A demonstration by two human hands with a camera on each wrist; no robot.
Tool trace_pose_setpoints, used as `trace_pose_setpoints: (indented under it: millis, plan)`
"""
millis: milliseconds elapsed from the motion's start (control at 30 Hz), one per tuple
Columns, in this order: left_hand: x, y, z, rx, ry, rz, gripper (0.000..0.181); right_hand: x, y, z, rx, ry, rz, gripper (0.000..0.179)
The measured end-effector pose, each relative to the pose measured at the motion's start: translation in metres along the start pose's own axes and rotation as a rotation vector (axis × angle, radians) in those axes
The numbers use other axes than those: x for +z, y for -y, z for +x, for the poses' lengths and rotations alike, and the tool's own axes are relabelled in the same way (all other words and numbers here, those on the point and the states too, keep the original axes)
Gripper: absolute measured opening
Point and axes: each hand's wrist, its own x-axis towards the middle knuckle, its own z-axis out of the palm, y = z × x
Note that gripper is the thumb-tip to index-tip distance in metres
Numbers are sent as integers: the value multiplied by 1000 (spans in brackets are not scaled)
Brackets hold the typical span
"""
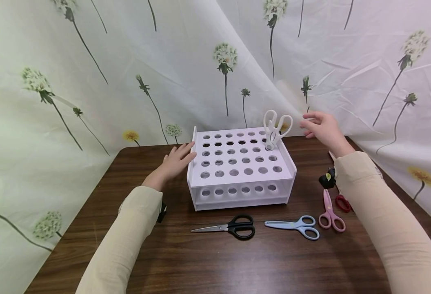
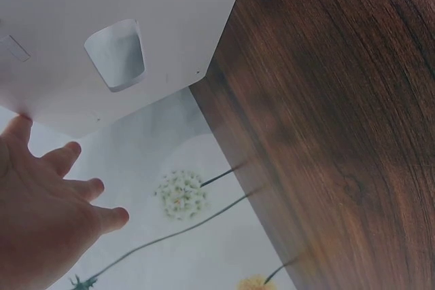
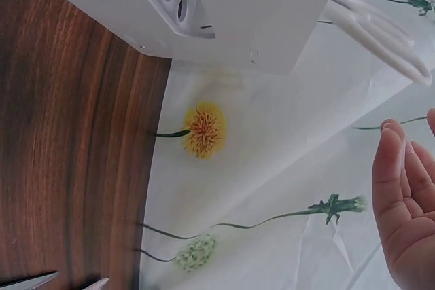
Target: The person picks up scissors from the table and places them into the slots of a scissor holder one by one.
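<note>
Left hand point(image 2: 47, 212) beside a white panel point(image 2: 51, 15) with one rounded opening point(image 2: 117, 56).
The hand reaches in at the lower left, fingers spread, one fingertip meeting the panel's edge; dark wood-grain tabletop point(image 2: 333, 106) fills the right side, and between them a pale backdrop point(image 2: 204, 246) bears a whitish flower head point(image 2: 182, 195) and, at the bottom, part of a yellow bloom point(image 2: 256, 283).

The head camera looks forward and down across the table point(image 1: 215, 261), taking in the rack point(image 1: 240, 166) near its centre and the flowered cloth point(image 1: 186, 61) at twelve o'clock. Nearer, the left wrist's view faces the rack's left wall point(image 2: 61, 25) at eleven o'clock; the right wrist's, its right wall point(image 3: 234, 8) at twelve. All three share cloth and table.
</note>
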Motion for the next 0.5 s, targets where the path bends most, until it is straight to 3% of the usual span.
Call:
trace_pose_setpoints:
  millis: [500]
  plan:
    - [-1, -2, 0, -5, -11, 53, 61, -17, -18, -2, 13, -26, 59, 45]
